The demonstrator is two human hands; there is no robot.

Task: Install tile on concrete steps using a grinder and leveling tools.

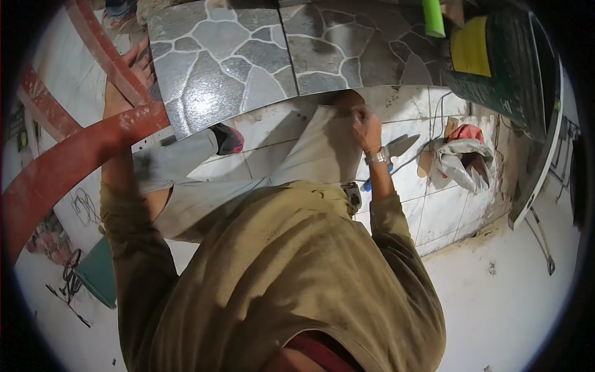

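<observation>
My left hand point(142, 66) is beside the left edge of a grey stone-patterned tile point(217, 62), behind a red metal bar point(108, 53). Its fingers look spread, and part of the hand is hidden by the bar. Above my right knee, my right hand point(367, 129) is closed with curled fingers; I cannot make out anything in it. A watch point(377, 155) is on that wrist. A second tile of the same pattern point(365, 53) lies against the first one. Below the right hand, on the floor, shows a trowel blade point(404, 145) near a blue handle point(370, 185).
A dark green bucket point(508, 93) with a yellow patch stands at upper right, near a bright green tube-like end point(434, 18). A grey plastic bag point(462, 162) lies on white floor tiles point(396, 102). A long straightedge point(536, 180) stands far right. Curved-looking red metalwork point(68, 164) crosses the left.
</observation>
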